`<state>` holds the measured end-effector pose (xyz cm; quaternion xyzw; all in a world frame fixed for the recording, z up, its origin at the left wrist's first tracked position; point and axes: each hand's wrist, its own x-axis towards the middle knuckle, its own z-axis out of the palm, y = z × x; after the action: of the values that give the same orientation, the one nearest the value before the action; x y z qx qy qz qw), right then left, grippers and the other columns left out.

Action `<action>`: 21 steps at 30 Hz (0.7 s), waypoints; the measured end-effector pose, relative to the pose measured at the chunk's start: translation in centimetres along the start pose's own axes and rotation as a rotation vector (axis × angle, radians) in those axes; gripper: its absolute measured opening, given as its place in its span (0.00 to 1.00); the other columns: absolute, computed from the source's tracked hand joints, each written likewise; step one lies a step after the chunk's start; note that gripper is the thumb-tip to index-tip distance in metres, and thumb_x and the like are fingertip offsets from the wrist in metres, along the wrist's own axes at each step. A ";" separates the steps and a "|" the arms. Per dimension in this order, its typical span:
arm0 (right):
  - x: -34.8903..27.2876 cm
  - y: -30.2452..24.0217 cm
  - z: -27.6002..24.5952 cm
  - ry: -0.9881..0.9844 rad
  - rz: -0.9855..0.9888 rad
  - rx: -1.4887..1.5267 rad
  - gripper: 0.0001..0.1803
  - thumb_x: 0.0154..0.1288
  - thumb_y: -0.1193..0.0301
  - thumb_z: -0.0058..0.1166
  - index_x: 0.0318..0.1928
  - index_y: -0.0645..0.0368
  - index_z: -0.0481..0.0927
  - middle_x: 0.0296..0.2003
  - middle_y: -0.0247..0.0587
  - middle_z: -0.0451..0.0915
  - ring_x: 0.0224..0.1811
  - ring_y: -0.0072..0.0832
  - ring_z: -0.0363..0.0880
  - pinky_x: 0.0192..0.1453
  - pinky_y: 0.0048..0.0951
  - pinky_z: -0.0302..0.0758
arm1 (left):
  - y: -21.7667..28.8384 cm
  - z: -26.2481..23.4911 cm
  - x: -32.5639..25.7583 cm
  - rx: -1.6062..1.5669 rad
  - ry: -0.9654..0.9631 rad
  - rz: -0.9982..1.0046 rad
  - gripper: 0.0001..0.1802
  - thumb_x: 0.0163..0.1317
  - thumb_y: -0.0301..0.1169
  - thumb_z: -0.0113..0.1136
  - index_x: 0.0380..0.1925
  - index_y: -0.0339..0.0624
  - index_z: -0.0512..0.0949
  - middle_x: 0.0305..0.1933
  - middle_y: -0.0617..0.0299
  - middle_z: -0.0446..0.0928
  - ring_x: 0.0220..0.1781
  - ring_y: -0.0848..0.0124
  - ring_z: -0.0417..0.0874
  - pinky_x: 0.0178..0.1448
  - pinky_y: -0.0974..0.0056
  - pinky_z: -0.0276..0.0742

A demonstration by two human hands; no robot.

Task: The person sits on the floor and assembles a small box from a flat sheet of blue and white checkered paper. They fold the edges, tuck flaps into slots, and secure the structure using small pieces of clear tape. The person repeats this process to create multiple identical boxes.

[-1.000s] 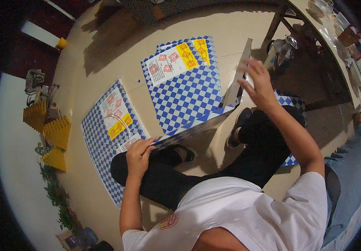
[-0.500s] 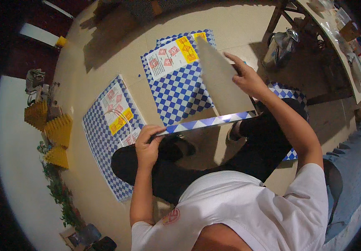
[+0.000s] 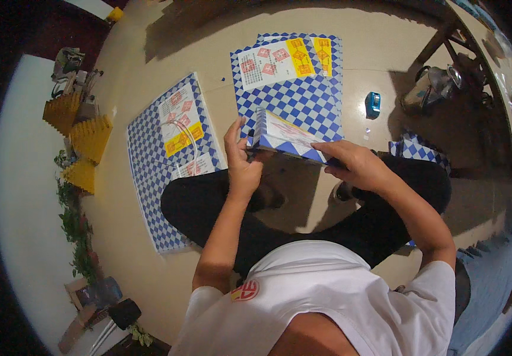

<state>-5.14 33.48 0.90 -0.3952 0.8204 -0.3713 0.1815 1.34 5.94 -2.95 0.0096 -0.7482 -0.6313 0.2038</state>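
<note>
A person sits on the floor (image 3: pixel 351 77) with legs in black trousers (image 3: pixel 386 213) folded in front. Both hands hold one folded checkered sheet (image 3: pixel 285 135). It is blue and white, with a pale printed panel on top. It is lifted just above the knees, over the near edge of a flat sheet.

The left hand (image 3: pixel 243 166) grips the left end of the folded sheet. The thumb and some fingers are closed on the edge, and one finger sticks up straight. The right hand (image 3: pixel 356 166) lies on the right end. Its fingers are bent down and press on the sheet, so the hand is mostly closed.

Right behind the folded sheet, a flat checkered sheet (image 3: pixel 294 89) lies on the floor. It has white and yellow printed parts at the far end. Another checkered sheet (image 3: pixel 170 160) lies to the left, close to the left knee. A small blue thing (image 3: pixel 373 104) sits on the floor to the right, apart from the sheets. Yellow zigzag stacks (image 3: pixel 87 139) stand far to the left, by some green leaves (image 3: pixel 75 231). A bit of checkered sheet (image 3: pixel 416 148) peeks out behind the right knee.
</note>
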 end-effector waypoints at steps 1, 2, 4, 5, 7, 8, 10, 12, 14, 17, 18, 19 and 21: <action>0.2 0.0 0.3 0.018 -0.032 -0.026 0.33 0.64 0.76 0.64 0.70 0.51 0.71 0.53 0.50 0.81 0.53 0.47 0.82 0.56 0.43 0.79 | 0.2 -0.1 0.1 0.087 -0.010 0.054 0.45 0.52 0.11 0.68 0.71 0.42 0.61 0.71 0.55 0.65 0.68 0.60 0.74 0.70 0.59 0.72; 0.5 0.1 0.6 0.041 -0.064 -0.052 0.35 0.63 0.76 0.64 0.70 0.50 0.70 0.52 0.51 0.81 0.52 0.48 0.82 0.55 0.44 0.79 | 0.4 -0.1 0.3 0.176 -0.024 0.111 0.45 0.52 0.10 0.67 0.70 0.42 0.63 0.70 0.55 0.66 0.68 0.59 0.74 0.70 0.60 0.72; 1.0 0.3 1.2 0.091 -0.126 -0.103 0.37 0.61 0.77 0.65 0.71 0.49 0.69 0.50 0.53 0.82 0.50 0.51 0.82 0.54 0.46 0.79 | -0.4 -0.8 -0.1 0.154 -0.049 0.072 0.32 0.51 0.10 0.65 0.59 0.40 0.76 0.62 0.56 0.75 0.65 0.60 0.78 0.69 0.59 0.73; 1.2 0.3 1.5 0.086 -0.127 -0.128 0.38 0.61 0.77 0.65 0.72 0.49 0.68 0.49 0.53 0.82 0.50 0.51 0.82 0.54 0.46 0.79 | -0.3 -1.2 -0.1 0.188 -0.097 0.078 0.30 0.50 0.10 0.65 0.56 0.40 0.78 0.60 0.56 0.77 0.64 0.60 0.78 0.68 0.60 0.73; 1.4 0.4 1.9 0.078 -0.126 -0.176 0.40 0.60 0.76 0.66 0.73 0.48 0.66 0.47 0.53 0.83 0.49 0.52 0.82 0.54 0.47 0.79 | -0.2 -1.1 -0.1 0.192 -0.105 0.100 0.24 0.48 0.08 0.61 0.45 0.40 0.83 0.51 0.57 0.80 0.59 0.63 0.80 0.64 0.63 0.74; 1.4 0.3 1.7 0.069 -0.083 -0.204 0.41 0.60 0.76 0.66 0.73 0.48 0.65 0.46 0.52 0.83 0.48 0.51 0.83 0.53 0.47 0.79 | 0.0 -1.1 0.0 0.173 -0.106 0.092 0.24 0.47 0.07 0.59 0.44 0.39 0.83 0.51 0.57 0.80 0.58 0.63 0.80 0.64 0.63 0.74; 1.3 0.0 0.9 0.052 0.006 -0.258 0.42 0.59 0.75 0.67 0.74 0.47 0.64 0.44 0.52 0.84 0.46 0.51 0.83 0.51 0.47 0.80 | 0.0 -1.5 0.4 0.135 -0.109 0.074 0.26 0.45 0.05 0.56 0.44 0.39 0.82 0.50 0.57 0.79 0.57 0.63 0.80 0.64 0.64 0.74; 0.8 -0.5 -0.5 0.100 -0.005 -0.336 0.40 0.59 0.73 0.66 0.72 0.49 0.66 0.41 0.49 0.84 0.42 0.48 0.84 0.46 0.46 0.80 | 0.2 -2.4 1.2 0.065 -0.058 0.108 0.26 0.41 0.06 0.63 0.43 0.37 0.81 0.49 0.60 0.80 0.55 0.67 0.80 0.64 0.64 0.74; 0.1 -0.9 -1.7 0.126 0.002 -0.369 0.38 0.59 0.72 0.66 0.71 0.49 0.68 0.40 0.47 0.84 0.40 0.47 0.84 0.43 0.45 0.80 | 1.2 -3.8 1.6 0.060 -0.003 0.060 0.24 0.43 0.07 0.63 0.42 0.36 0.81 0.49 0.60 0.80 0.55 0.67 0.80 0.63 0.64 0.75; -1.2 -2.1 -2.3 0.112 0.034 -0.343 0.37 0.58 0.72 0.66 0.70 0.48 0.70 0.39 0.46 0.84 0.40 0.46 0.84 0.43 0.44 0.80 | 0.5 -5.1 1.8 -0.126 0.017 -0.023 0.21 0.47 0.10 0.63 0.43 0.36 0.81 0.50 0.58 0.79 0.55 0.66 0.80 0.63 0.64 0.75; -1.8 -2.8 -2.1 0.096 0.051 -0.333 0.37 0.59 0.72 0.66 0.69 0.47 0.70 0.39 0.45 0.84 0.41 0.46 0.83 0.43 0.44 0.80 | -0.1 -5.3 1.7 -0.186 -0.003 -0.024 0.21 0.46 0.09 0.61 0.43 0.36 0.81 0.50 0.58 0.79 0.54 0.68 0.80 0.60 0.65 0.76; -2.2 -3.4 -1.7 0.079 0.067 -0.324 0.37 0.59 0.73 0.66 0.69 0.46 0.71 0.39 0.45 0.84 0.42 0.46 0.83 0.43 0.44 0.80 | -0.9 -5.5 1.6 -0.246 -0.021 -0.024 0.22 0.46 0.08 0.58 0.42 0.37 0.81 0.50 0.59 0.78 0.53 0.69 0.80 0.57 0.66 0.78; -2.3 -4.2 -0.7 0.086 0.029 -0.334 0.36 0.60 0.73 0.64 0.70 0.45 0.70 0.40 0.46 0.83 0.43 0.45 0.83 0.44 0.44 0.81 | -1.5 -5.2 1.0 -0.405 -0.013 -0.091 0.22 0.48 0.09 0.56 0.44 0.38 0.80 0.50 0.60 0.78 0.52 0.72 0.79 0.51 0.69 0.77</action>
<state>-1.94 33.85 4.55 -0.3915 0.8834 -0.2437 0.0836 1.69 0.50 -3.43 -0.0019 -0.6060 -0.7775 0.1683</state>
